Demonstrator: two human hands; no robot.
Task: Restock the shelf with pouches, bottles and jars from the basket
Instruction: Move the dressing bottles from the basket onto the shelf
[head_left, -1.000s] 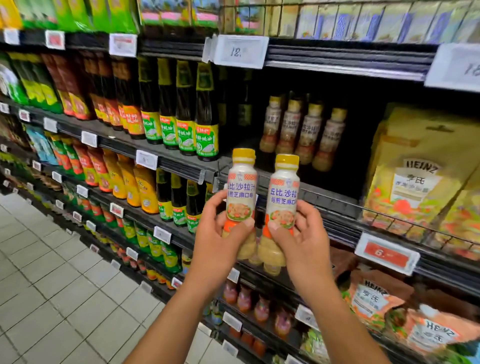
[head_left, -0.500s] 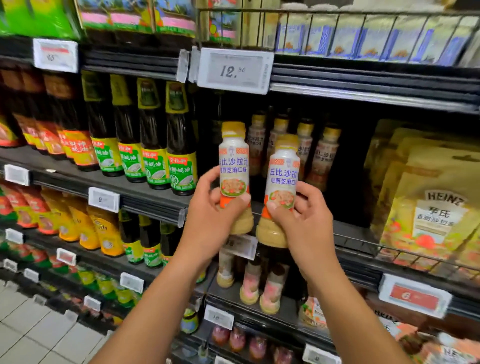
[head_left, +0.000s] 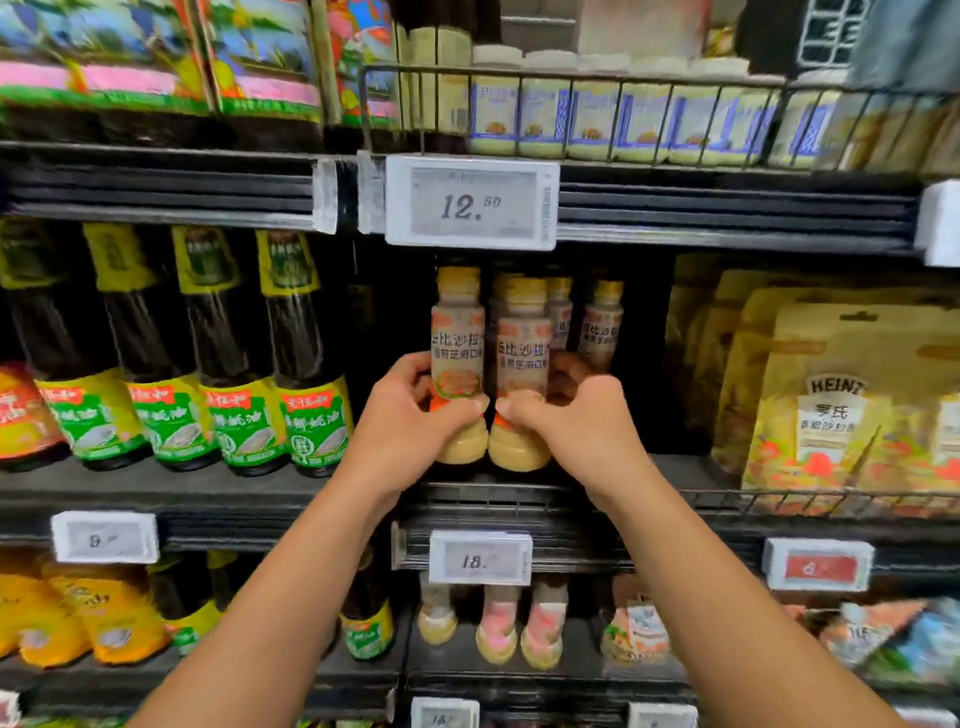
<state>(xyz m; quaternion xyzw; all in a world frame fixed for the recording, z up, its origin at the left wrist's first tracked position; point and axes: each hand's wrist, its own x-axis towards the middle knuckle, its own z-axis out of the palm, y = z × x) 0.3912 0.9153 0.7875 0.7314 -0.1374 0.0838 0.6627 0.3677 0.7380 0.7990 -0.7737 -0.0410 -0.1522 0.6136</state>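
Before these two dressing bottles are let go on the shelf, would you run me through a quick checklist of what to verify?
1. Left hand grips the left bottle: ok.
2. Right hand grips the right bottle: ok.
3. Both bottles upright, yellow caps on top: ok.
4. Matching stock bottles directly behind, so the slot is right: ok.
5. Bottle bases resting on the shelf: cannot tell.
6. Price tag below belongs to this product: cannot tell, too blurred.
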